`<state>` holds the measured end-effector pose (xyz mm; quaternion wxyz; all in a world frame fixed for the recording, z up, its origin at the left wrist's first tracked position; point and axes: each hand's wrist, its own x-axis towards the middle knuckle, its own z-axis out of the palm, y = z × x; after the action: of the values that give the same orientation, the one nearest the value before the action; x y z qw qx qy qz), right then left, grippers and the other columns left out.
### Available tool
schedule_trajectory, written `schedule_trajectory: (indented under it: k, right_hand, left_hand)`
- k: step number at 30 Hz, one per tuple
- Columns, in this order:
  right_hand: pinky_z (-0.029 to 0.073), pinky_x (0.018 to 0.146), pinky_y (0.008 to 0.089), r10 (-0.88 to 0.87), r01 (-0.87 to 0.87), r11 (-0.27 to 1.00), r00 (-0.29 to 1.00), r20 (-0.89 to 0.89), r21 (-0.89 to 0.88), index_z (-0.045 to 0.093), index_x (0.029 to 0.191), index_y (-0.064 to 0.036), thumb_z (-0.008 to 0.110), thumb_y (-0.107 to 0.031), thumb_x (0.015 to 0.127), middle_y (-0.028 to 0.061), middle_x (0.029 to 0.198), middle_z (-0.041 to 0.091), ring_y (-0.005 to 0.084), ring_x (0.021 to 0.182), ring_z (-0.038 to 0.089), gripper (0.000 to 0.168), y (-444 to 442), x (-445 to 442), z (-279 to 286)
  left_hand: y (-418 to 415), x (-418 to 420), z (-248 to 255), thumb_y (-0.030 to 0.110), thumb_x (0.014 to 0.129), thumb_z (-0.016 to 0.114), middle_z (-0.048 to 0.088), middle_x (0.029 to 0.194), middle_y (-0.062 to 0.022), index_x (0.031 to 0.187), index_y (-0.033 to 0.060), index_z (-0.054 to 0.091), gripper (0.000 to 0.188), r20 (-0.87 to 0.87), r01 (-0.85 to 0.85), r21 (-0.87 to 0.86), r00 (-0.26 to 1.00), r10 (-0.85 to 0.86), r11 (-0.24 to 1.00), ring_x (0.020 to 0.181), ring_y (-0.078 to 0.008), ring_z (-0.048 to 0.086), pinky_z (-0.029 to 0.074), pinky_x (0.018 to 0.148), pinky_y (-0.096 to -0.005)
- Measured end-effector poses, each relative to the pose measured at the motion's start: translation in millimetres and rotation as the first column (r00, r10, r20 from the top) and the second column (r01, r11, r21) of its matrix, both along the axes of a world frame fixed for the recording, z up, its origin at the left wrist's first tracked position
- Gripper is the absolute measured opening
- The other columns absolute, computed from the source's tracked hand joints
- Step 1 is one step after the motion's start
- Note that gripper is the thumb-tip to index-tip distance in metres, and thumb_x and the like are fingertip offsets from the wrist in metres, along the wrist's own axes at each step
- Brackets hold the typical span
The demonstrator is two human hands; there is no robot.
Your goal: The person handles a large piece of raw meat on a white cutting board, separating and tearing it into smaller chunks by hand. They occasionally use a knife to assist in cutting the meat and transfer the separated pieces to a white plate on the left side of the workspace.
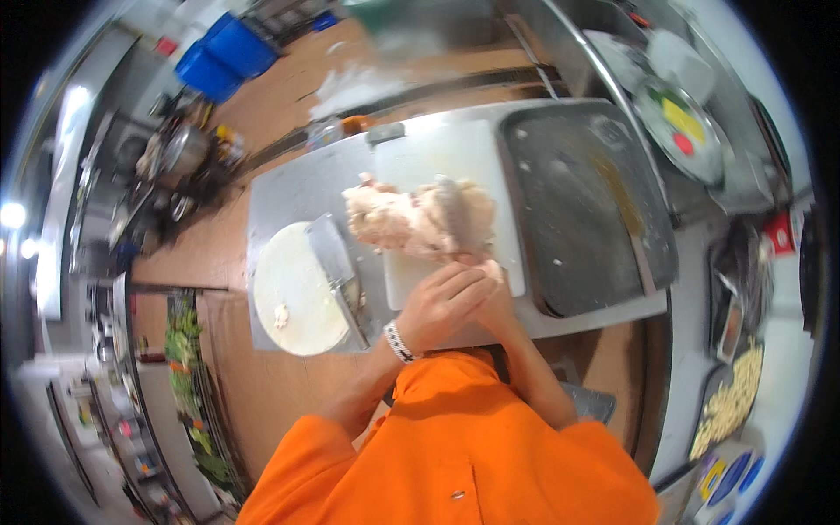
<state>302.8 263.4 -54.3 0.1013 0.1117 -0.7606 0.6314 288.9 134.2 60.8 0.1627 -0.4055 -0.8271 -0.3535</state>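
A pale mass of raw meat (387,220), apparently poultry, lies across a white rectangular cutting board (436,144). Over its right part runs a blurred grey knife blade (451,210), its lower end reaching my hands. My right hand (493,308) appears closed on the handle, which is hidden. Against it, partly covering it, rests my left hand (446,298), fingers bent at the meat's near edge; what they hold is hidden. A cleaver (331,252) lies left of the hands, its blade over a round white board (289,282) bearing a small meat scrap (281,317).
Right of the cutting board sits a large dark tray (577,216), wet inside, on the metal table (295,174). A steel sink with a bowl (679,134) stands beyond it. Pale cut pieces (728,400) fill a tray at far right. Leafy vegetables (184,348) lie at left.
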Motion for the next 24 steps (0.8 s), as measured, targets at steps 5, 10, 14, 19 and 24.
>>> schedule_trajectory:
  k: [5,10,14,19,24]
  right_hand:
    - [0.038,0.046,0.0238,-0.001,0.237,0.906,0.83,0.557,-0.352,0.059,0.102,-0.005,0.05,-0.027,0.103,-0.0034,0.065,0.048,0.006,0.053,0.047,0.023,18,27,-31]
    - [0.028,0.034,0.0231,-0.029,0.289,0.877,0.829,0.558,-0.383,0.046,0.091,-0.01,0.049,-0.033,0.105,-0.0036,0.059,0.037,0.0055,0.04,0.033,0.027,43,49,-27]
    - [0.027,0.035,0.023,0.018,0.219,0.912,0.824,0.567,-0.347,0.049,0.097,-0.008,0.046,-0.03,0.106,-0.0036,0.059,0.036,0.0053,0.041,0.032,0.023,59,41,-26]
    - [0.029,0.035,0.0222,-0.023,0.202,0.946,0.823,0.568,-0.254,0.05,0.097,-0.009,0.046,-0.03,0.106,-0.0027,0.059,0.039,0.0055,0.041,0.036,0.023,75,24,-24]
    - [0.035,0.04,0.0224,-0.417,0.464,0.886,0.777,0.471,0.019,0.056,0.113,-0.003,0.049,-0.021,0.104,0.0005,0.066,0.05,0.0071,0.046,0.044,0.021,112,17,-42]
  left_hand:
    - [-44,46,-16,0.004,0.086,0.071,0.07,0.089,-0.0048,0.1,0.0015,0.071,0.014,0.587,-0.591,0.28,0.729,0.353,0.756,0.076,-0.0118,0.065,0.054,0.069,-0.0259]
    - [-221,86,-117,0.011,0.093,0.068,0.07,0.091,-0.0086,0.103,-0.0042,0.066,0.018,0.805,-0.972,0.128,0.219,0.551,0.198,0.075,-0.0123,0.067,0.056,0.07,-0.0247]
    - [-344,106,-179,0.011,0.087,0.07,0.071,0.096,-0.0137,0.111,-0.0057,0.066,0.029,0.913,-0.966,0.224,0.162,0.374,-0.127,0.09,-0.0195,0.069,0.058,0.078,-0.0312]
    - [-365,84,-182,0.022,0.077,0.078,0.069,0.115,-0.0206,0.115,-0.0021,0.069,0.046,0.229,-0.889,-0.446,-0.226,0.947,-0.104,0.102,-0.0297,0.069,0.056,0.087,-0.0358]
    - [-217,2,-82,0.015,0.083,0.074,0.069,0.116,-0.0174,0.114,0.0002,0.068,0.035,0.475,-0.86,-0.01,0.445,0.759,0.51,0.101,-0.0275,0.069,0.055,0.086,-0.0381]
